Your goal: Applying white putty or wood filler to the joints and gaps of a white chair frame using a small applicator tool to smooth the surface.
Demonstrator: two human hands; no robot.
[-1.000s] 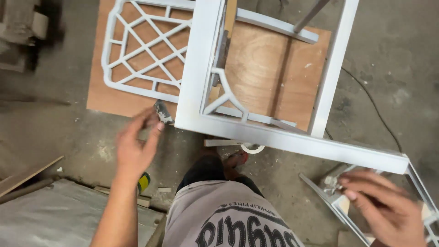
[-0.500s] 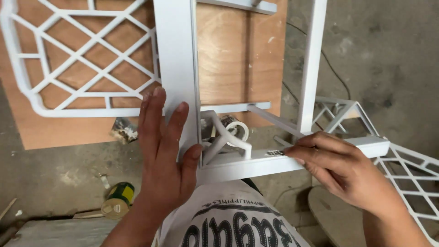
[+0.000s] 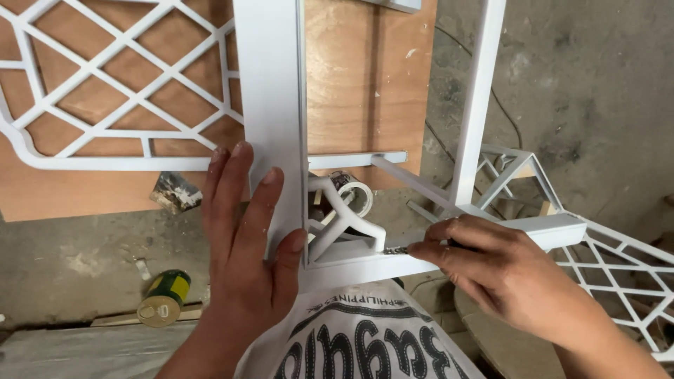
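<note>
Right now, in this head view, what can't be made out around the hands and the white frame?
- Small tool in the right hand: its fingers cover all but a tip; kind unclear.
- White frame: its top is cut off by the upper edge.
- Frame corner under the left hand: hidden by the palm.
- Tape roll: half hidden behind the curved bracket.

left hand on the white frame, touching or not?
Touching. Head view: the left hand lies flat on the white frame, fingers spread on its upright rail.

Two hands, one white frame, two lattice panels, one tape roll, one can.
</note>
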